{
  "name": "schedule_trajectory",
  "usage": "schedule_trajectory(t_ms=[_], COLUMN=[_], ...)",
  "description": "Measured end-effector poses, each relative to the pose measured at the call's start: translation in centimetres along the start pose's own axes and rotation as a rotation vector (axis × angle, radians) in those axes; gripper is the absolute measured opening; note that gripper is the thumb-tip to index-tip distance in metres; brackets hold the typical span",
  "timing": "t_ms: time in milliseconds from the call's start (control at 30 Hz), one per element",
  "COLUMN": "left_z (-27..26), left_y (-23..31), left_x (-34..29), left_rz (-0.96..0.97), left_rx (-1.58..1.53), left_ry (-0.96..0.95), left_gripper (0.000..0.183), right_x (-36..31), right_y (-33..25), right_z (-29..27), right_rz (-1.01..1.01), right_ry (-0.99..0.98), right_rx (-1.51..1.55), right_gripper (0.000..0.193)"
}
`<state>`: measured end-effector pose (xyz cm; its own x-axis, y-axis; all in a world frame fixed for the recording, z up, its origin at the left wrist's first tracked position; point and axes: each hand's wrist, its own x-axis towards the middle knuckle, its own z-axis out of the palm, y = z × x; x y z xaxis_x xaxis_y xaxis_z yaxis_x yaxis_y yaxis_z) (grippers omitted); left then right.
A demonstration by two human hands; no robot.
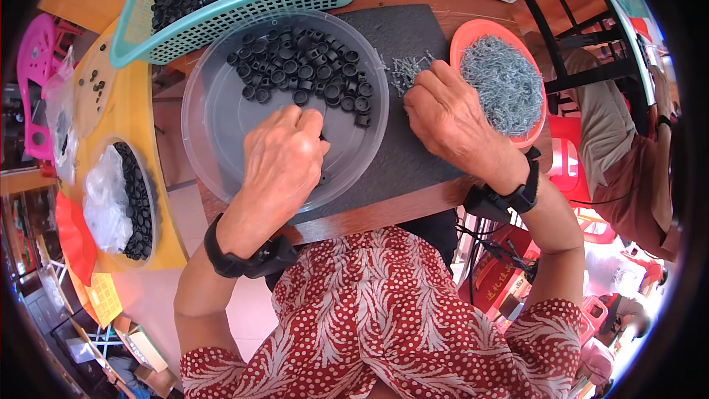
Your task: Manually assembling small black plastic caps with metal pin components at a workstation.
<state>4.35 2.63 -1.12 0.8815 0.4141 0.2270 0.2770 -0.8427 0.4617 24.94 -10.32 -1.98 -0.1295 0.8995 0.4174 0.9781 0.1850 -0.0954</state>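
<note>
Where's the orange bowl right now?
In the head view, the orange bowl of silvery bits is at upper right, just right of the right hand, by the dark mat.

1. Shirt (pixel 362 303) is pretty loud tbh: deep red, little white dots, big white feathery leaf sprays.
2. Left sleeve (pixel 210 369) and right sleeve (pixel 550 332) are short, same print.
3. Left hand (pixel 284 151) and right hand (pixel 450 114) are both bare.
4. Left wrist's got a black strap (pixel 214 244) with a chunky black module (pixel 269 257).
5. Right wrist basically matches: black band (pixel 530 185), boxy black unit (pixel 485 203).
6. Some dark cloth (pixel 437 233) peeks out past the shirt, can't tell what garment.
</note>
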Motion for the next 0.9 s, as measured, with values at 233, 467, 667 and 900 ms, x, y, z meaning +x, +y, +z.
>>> schedule_trajectory(t_ms=[233, 467, 667, 900], left_z=[-1.3, -1.4, -1.5, -1.9], left_y=[0.3, 0.8, 1.5, 1.4], left_x=[-0.6, -2.1, -2.6, -3.1], left_rz=[-0.275, -0.526, -0.328, -0.240], left_rx=[-0.438, -1.088, -0.911, -0.911], left_ry=[-0.031, 0.054, 0.163, 0.173], left_gripper=[0.017, 0.016, 0.020, 0.022], right_x=[-0.2, 1.3, 3.4, 3.5], right_y=[-1.1, -5.0, -7.7, -8.4], right_z=[-0.8, -2.7, -2.1, -1.8], right_rz=[0.173, 0.453, 0.474, 0.712], right_ry=[0.176, 0.141, 0.120, 0.032], right_rx=[0.267, 0.662, 0.920, 1.226], right_gripper=[0.015, 0.015, 0.016, 0.015])
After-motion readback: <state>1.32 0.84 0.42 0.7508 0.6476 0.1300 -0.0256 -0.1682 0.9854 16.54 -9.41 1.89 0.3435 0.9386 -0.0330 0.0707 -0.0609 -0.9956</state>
